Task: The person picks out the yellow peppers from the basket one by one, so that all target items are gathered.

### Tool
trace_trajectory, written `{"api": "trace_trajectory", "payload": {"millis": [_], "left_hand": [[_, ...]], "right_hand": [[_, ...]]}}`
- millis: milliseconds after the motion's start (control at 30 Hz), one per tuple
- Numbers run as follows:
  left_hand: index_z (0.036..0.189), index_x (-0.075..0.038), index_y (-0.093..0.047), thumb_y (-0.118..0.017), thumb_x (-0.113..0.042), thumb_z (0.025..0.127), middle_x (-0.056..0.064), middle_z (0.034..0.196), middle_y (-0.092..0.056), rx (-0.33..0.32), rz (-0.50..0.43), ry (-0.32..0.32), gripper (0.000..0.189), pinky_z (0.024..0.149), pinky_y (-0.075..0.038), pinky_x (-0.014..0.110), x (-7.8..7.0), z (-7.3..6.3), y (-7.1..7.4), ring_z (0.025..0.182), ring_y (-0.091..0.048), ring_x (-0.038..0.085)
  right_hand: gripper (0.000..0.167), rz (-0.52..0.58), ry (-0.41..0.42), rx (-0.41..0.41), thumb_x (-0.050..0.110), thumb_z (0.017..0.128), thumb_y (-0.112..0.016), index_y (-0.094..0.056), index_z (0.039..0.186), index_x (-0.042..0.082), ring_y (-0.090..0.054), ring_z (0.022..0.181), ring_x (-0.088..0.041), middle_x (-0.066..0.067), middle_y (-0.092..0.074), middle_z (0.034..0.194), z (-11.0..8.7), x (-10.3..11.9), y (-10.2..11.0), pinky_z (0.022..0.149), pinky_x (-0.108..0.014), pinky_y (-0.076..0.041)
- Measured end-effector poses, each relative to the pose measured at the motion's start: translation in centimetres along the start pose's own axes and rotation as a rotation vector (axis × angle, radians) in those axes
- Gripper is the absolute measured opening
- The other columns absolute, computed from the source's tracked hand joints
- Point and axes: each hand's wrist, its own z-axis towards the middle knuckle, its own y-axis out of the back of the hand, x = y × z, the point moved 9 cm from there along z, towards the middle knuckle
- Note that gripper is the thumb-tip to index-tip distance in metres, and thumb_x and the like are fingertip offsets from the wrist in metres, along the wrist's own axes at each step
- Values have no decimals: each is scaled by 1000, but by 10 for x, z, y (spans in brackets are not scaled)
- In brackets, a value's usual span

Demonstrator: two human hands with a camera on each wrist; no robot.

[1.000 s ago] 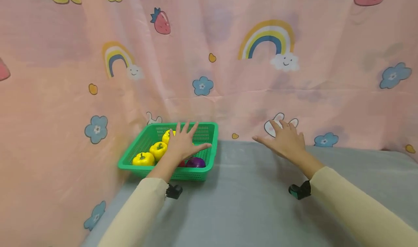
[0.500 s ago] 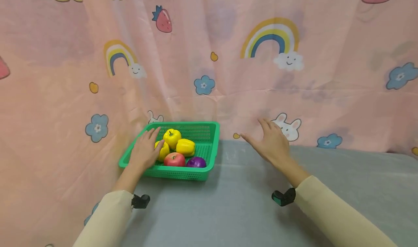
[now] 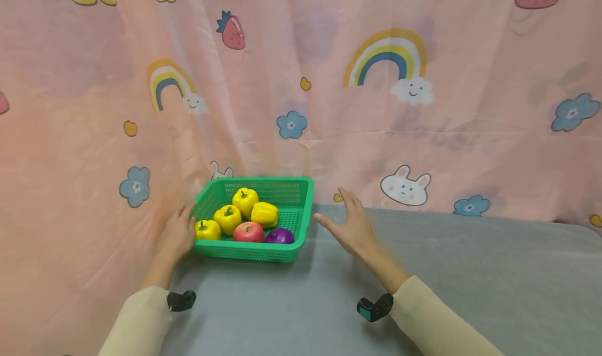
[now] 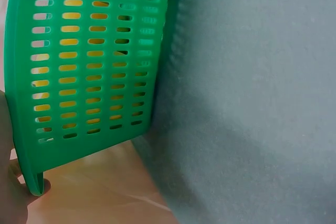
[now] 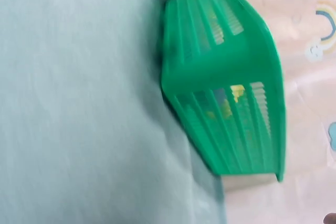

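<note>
In the head view, a green plastic basket (image 3: 244, 250) sits on the grey-covered table. It holds several yellow bell peppers (image 3: 228, 219), a red apple (image 3: 248, 232) and a shiny purple round item (image 3: 280, 236), perhaps an onion. My left hand (image 3: 176, 236) grips the basket's left rim; in the left wrist view, fingertips (image 4: 46, 185) curl around the rim's corner. My right hand (image 3: 354, 230) hovers just right of the basket with thumb and fingers spread, apart from the rim. Only a fingertip (image 5: 329, 219) of it shows at the corner of the blurred right wrist view.
A pink patterned curtain (image 3: 357, 152) hangs directly behind the basket and along the left side. The grey tabletop (image 3: 447, 267) stretches to the right and in front. A black band with a small device (image 3: 374, 308) sits on each wrist.
My left hand has moved from above the basket out to its left rim and taken hold there. My right hand has moved left, closer to the basket's right side. The basket stays in place.
</note>
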Motion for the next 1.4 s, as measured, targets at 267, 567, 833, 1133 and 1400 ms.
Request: {"api": "trace_trajectory", "payload": {"millis": [267,567,833,1133,1400], "left_hand": [[159,-8,-28,-29,-20,109,34,162,-18,20,-62,21,52,115,-23,71,2,-1,1,144,-24,59],[157,0,-29,-32,-13,106,37,159,-25,24,-150,32,53,119,-20,67,10,0,-3,145,-24,56],[162,-6,-15,-26,-15,106,31,162,-23,60,-287,183,58,121,-20,63,26,-4,-7,149,-24,51],[161,-1,-16,-29,11,81,31,154,-30,102,-568,249,82,70,-45,20,39,-6,-15,116,-45,36],[155,6,-27,-33,6,90,37,148,-39,96,-415,158,66,90,-43,36,35,-3,-5,116,-46,40]], "right_hand": [[90,116,-20,56,59,89,-67,-26,161,23,-35,148,-45,-15,-30,166,-13,13,-37,112,-71,-32],[89,235,-76,162,55,90,-68,-27,161,21,-48,140,-44,-16,-35,163,-21,15,-72,108,-63,-43],[82,368,-139,219,40,94,-67,-24,162,22,-53,135,-46,-18,-37,162,-23,17,-89,103,-57,-50],[86,443,-172,204,25,90,-67,-22,163,20,-47,141,-45,-19,-34,164,-22,20,-96,106,-55,-48],[88,471,-247,212,20,87,-67,-23,162,25,-49,138,-44,-18,-36,163,-22,19,-96,96,-48,-56]]}}
